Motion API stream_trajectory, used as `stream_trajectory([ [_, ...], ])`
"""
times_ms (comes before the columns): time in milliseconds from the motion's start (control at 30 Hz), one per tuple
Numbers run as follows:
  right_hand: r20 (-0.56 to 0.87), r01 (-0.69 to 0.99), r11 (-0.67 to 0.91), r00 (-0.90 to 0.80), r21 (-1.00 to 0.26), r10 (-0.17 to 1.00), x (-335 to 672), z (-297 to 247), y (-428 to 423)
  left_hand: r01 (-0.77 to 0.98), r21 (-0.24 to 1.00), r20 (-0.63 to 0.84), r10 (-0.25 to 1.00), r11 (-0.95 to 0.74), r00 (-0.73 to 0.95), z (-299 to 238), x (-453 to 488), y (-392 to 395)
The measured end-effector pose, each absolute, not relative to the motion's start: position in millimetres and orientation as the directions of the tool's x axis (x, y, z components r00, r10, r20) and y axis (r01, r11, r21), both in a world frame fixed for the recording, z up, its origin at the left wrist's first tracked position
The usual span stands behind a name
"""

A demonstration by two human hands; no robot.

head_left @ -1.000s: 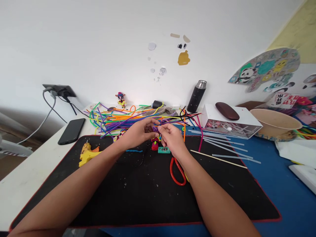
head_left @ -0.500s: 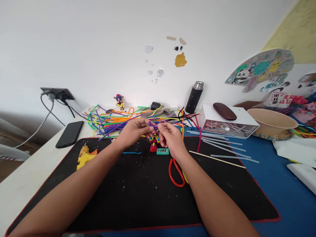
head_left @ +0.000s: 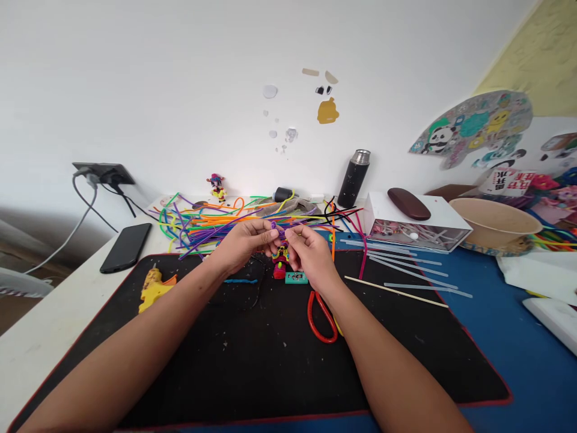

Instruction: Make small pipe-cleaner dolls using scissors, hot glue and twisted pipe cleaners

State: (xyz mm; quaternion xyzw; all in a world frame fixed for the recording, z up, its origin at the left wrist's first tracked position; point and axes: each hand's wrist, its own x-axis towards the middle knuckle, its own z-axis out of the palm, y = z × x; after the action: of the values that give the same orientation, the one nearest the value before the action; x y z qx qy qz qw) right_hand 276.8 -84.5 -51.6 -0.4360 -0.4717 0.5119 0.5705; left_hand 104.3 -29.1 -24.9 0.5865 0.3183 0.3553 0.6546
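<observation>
My left hand (head_left: 246,243) and my right hand (head_left: 309,255) meet above the far part of a black mat (head_left: 252,361). Both pinch a small purple pipe-cleaner piece (head_left: 278,230) between their fingertips. Just below the hands a small red and yellow figure (head_left: 280,263) stands on the mat, with a teal block (head_left: 296,277) beside it. Red-handled scissors (head_left: 321,316) lie under my right wrist. A short blue stem (head_left: 241,281) lies under my left wrist.
A heap of coloured pipe cleaners (head_left: 216,219) lies behind the hands. A yellow glue gun (head_left: 153,287) and a black phone (head_left: 126,247) are at left. Clear glue sticks (head_left: 406,264), a wooden stick (head_left: 396,291), a white box (head_left: 417,225), a flask (head_left: 354,178) and a bowl (head_left: 493,222) are at right.
The hands stay together on the purple piece, with the fingers shifting slightly. The view has drifted a little, so everything sits slightly lower and to the left.
</observation>
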Motion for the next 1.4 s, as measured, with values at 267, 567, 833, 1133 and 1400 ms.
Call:
stream_trajectory([
  [267, 0.110, -0.220, 0.112, 0.018, -0.969, 0.994, 275.8, -50.3, -85.0, -0.184, 0.971, -0.033, 0.851, 0.151, 0.524, -26.0, 104.8, -29.7],
  [567, 0.087, -0.242, 0.077, -0.031, -0.967, 0.996, 274.5, -51.1, -85.7, -0.283, 0.927, -0.050, 0.828, 0.247, 0.559, -24.6, 108.7, -31.0],
  [833, 0.096, -0.208, 0.093, -0.007, -0.974, 0.995, 275.0, -51.5, -84.7, -0.270, 0.933, -0.038, 0.815, 0.236, 0.579, -21.9, 104.0, -30.5],
  [1133, 0.112, -0.202, 0.110, 0.001, -0.973, 0.994, 275.3, -53.8, -83.5, -0.221, 0.962, -0.018, 0.850, 0.157, 0.526, -22.9, 103.3, -28.5],
  [1400, 0.125, -0.184, 0.123, 0.001, -0.975, 0.992, 275.3, -56.6, -81.5, -0.221, 0.966, -0.002, 0.860, 0.134, 0.511, -25.6, 105.6, -30.7],
])
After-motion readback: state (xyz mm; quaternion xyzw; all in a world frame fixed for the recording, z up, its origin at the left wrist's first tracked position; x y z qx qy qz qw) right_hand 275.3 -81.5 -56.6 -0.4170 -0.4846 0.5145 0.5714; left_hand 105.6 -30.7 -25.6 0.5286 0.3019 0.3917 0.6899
